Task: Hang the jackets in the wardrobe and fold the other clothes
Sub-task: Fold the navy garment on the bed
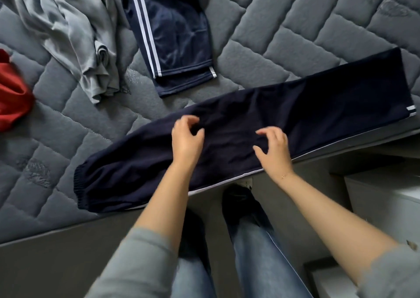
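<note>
Dark navy track pants (318, 106) lie stretched along the near edge of the grey quilted mattress (284, 36), elastic cuff at the left, white stripe along the near side. My left hand (185, 138) hovers over the middle of the pants with fingers loosely curled, holding nothing. A little to its right, my right hand (276, 149) is in the same pose over the fabric. Whether the fingertips touch the cloth is unclear.
A second navy garment with white stripes (177, 38) lies farther back. A crumpled grey garment (75, 36) lies at the back left, a red garment (11, 93) at the left edge. White furniture (386, 197) stands at the right beside the bed.
</note>
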Tool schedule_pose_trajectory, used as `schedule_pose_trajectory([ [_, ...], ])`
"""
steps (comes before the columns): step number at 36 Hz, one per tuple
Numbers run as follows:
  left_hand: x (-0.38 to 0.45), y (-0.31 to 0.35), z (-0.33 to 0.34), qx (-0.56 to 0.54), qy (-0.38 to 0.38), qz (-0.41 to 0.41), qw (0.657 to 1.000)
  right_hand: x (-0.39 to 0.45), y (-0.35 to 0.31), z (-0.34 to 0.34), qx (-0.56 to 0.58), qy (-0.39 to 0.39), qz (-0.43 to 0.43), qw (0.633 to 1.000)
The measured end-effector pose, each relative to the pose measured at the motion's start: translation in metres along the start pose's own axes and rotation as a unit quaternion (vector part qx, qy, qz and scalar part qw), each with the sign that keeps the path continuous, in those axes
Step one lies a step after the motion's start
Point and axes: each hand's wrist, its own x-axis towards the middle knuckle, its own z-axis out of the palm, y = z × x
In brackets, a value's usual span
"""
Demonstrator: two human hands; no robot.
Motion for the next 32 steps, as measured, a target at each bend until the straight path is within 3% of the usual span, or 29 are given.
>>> schedule_pose_trajectory([
  [3,0.039,0.003,0.002,0.123,-0.039,0.062,0.990,0.029,0.004,0.004,-0.169,-0.099,-0.100,0.976],
  [6,0.065,-0.001,0.004,0.253,-0.093,0.113,0.956,0.050,0.014,0.015,-0.314,-0.175,-0.089,0.929],
  [10,0.068,-0.006,0.001,0.272,-0.147,0.243,0.919,0.059,0.019,0.023,-0.341,-0.185,-0.068,0.919],
  [13,0.049,-0.014,-0.002,0.295,-0.233,0.287,0.881,0.057,0.018,0.024,-0.357,-0.177,-0.034,0.916],
  [17,0.036,-0.025,-0.007,0.383,-0.276,0.334,0.816,0.053,0.020,0.023,-0.345,-0.164,0.027,0.924],
  [24,0.081,-0.003,-0.031,0.483,-0.338,0.261,0.764,0.058,0.018,0.019,-0.289,-0.186,0.048,0.938],
  [30,0.138,0.023,-0.056,0.526,-0.337,0.144,0.768,0.060,0.018,0.015,-0.271,-0.195,0.059,0.941],
  [32,0.149,0.027,-0.059,0.558,-0.329,0.107,0.754,0.061,0.018,0.014,-0.265,-0.196,0.061,0.942],
])
